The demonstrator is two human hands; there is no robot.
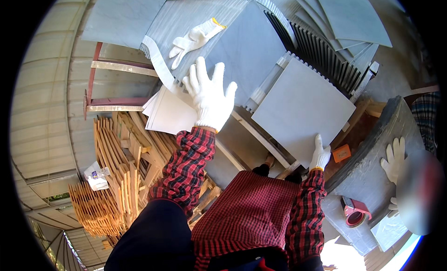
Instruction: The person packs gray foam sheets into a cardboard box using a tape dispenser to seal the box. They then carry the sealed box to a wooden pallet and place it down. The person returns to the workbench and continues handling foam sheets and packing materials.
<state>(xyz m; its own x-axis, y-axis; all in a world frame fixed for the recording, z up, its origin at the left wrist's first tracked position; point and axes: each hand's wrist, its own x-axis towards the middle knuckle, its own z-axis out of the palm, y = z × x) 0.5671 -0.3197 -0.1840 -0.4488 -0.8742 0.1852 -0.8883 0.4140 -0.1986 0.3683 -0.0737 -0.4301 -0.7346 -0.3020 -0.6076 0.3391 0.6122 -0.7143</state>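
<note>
My left hand (209, 96), in a white knit glove, is raised with its fingers spread and nothing in it. It is over the conveyor area, near a grey flat panel (249, 52) and white sheets (170, 110). My right hand (320, 155), gloved too, grips the near right corner of a square light-grey tile (302, 101), its thumb or a finger lying along the top. The tile rests at a slant beside a row of white rollers (270, 80); the fingers under its edge are hidden. An empty-looking white glove (195, 40) with a yellow cuff lies on the ribbed surface ahead.
More grey panels (354, 19) lean beyond a dark slotted rack (321, 52). Wooden slats (116, 178) are piled at left. At right, a co-worker's gloved hand (395, 159) is over a plastic-wrapped stack (372, 164), near a red tape dispenser (356, 212) and orange box (341, 153).
</note>
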